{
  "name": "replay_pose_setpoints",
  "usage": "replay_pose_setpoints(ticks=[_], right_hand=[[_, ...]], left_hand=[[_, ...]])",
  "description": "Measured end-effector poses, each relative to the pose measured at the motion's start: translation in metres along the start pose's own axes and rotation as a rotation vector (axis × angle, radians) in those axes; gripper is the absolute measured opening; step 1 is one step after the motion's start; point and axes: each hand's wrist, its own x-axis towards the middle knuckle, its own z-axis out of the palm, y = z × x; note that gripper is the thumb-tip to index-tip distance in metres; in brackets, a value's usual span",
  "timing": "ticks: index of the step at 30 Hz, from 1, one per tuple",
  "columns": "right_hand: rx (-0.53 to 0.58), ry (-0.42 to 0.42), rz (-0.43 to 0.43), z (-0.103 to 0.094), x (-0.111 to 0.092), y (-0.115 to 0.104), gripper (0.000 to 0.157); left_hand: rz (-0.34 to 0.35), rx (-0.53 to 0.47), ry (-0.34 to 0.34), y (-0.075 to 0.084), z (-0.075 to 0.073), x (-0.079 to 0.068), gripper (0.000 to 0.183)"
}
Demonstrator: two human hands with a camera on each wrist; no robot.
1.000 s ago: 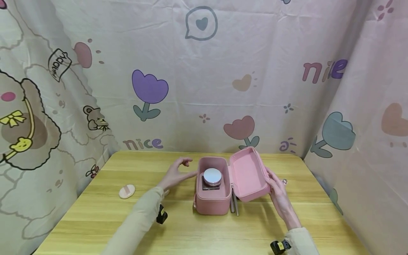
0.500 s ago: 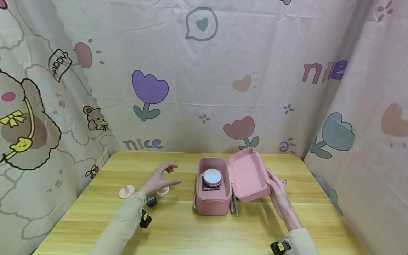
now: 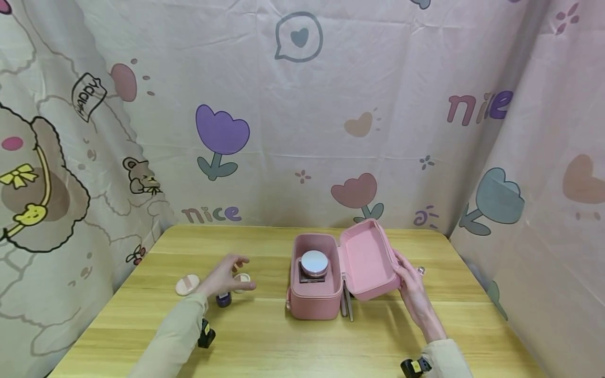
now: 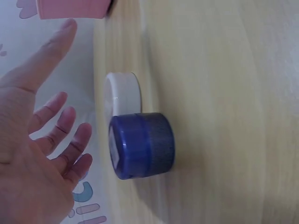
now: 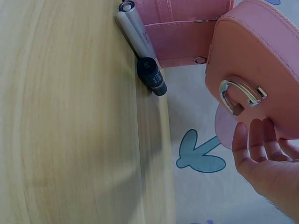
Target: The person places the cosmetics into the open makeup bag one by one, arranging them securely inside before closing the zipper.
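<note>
Head view: nearest, a navy jar (image 3: 224,301) is standing upright on the bench (image 3: 264,346), at six o'clock from the left hand (image 3: 221,276). That hand's fingers are standing wide of the thumb and holding nothing. Beyond the navy jar, a squat white jar (image 3: 243,277) is showing between thumb and fingers, about four o'clock from the palm, also upright. From the left wrist, both jars are appearing just beside the fingers, untouched; any reach for them seems to be turning on that gap, the left hand being far nearer than the right. At nine o'clock from the left hand, a powder puff (image 3: 187,284) is lying flat. Well off at three o'clock, the pink case (image 3: 315,310) is sitting open, carrying a round compact (image 3: 314,261). Farther right, the right hand (image 3: 415,294) is holding the tilted lid (image 3: 366,257) at its edge.
</note>
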Motion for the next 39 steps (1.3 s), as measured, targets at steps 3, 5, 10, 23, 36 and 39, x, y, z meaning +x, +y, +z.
replay_pose_setpoints(ticks=[3,5,10,23,36,39], right_hand=[[0.001,0.002,0.003,0.0,0.0,0.001,0.051],[0.0,0.002,0.005,0.0,0.001,0.001,0.051],[-0.006,0.003,0.006,-0.001,0.001,0.003,0.05],[-0.011,0.015,0.02,0.0,0.0,0.002,0.051],[-0.008,0.022,0.015,0.0,0.0,0.002,0.05],[-0.007,0.022,0.011,0.0,0.0,0.002,0.05]], left_hand=[[-0.016,0.004,-0.019,-0.003,0.002,-0.001,0.08],[-0.021,0.002,-0.021,-0.005,0.003,-0.002,0.079],[-0.034,-0.003,-0.017,-0.009,0.006,-0.003,0.077],[-0.01,0.033,0.011,-0.018,0.012,-0.002,0.073],[-0.049,0.072,0.025,-0.02,0.015,0.0,0.061],[-0.043,0.069,0.038,-0.019,0.015,0.001,0.06]])
